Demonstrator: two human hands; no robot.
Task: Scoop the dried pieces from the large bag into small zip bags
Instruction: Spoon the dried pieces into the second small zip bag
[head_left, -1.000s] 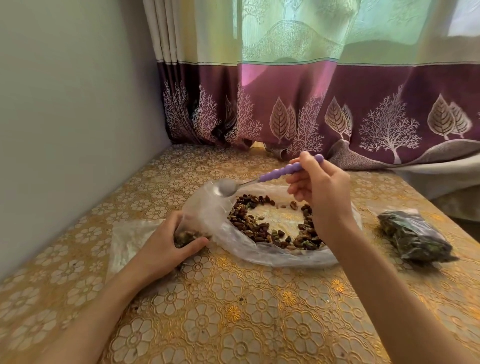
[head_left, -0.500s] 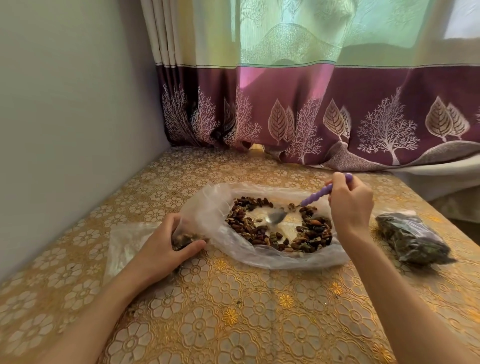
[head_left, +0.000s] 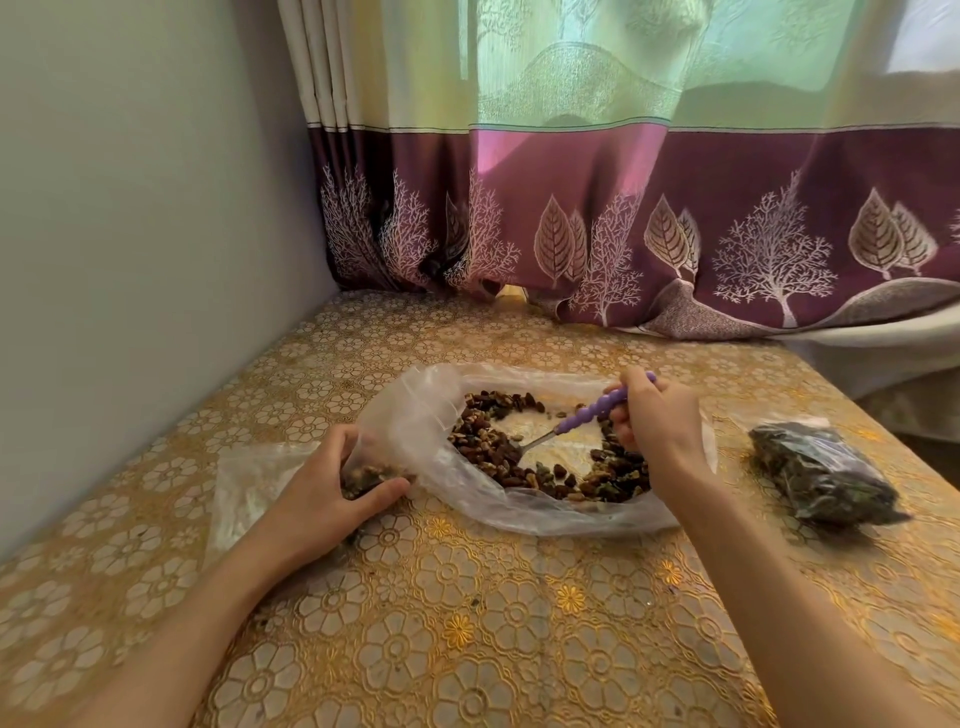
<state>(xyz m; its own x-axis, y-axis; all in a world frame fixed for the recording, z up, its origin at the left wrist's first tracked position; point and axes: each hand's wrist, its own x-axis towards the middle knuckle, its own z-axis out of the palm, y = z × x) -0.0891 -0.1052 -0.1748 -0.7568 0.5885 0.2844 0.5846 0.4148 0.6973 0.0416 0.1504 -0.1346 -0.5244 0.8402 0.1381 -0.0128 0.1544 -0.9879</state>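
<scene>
The large clear bag (head_left: 415, 415) lies open on the table, with brown dried pieces (head_left: 483, 447) spread in a ring inside it. My right hand (head_left: 660, 421) grips a spoon with a purple beaded handle (head_left: 587, 415). The spoon's metal bowl dips into the pieces on the left side of the ring. My left hand (head_left: 322, 493) holds a small zip bag (head_left: 369, 473) beside the large bag's left edge. Some pieces show inside the small bag; my fingers hide most of it.
A filled, dark small bag (head_left: 821, 470) lies at the right of the table. Empty clear bags (head_left: 244, 488) lie under my left wrist. A wall stands on the left and a purple curtain (head_left: 623, 234) hangs behind. The gold floral tablecloth (head_left: 467, 623) covers the table.
My right hand brought the spoon from the large bag's left rim down into the bag, then pushed its bowl left into the pieces. My left hand stayed put.
</scene>
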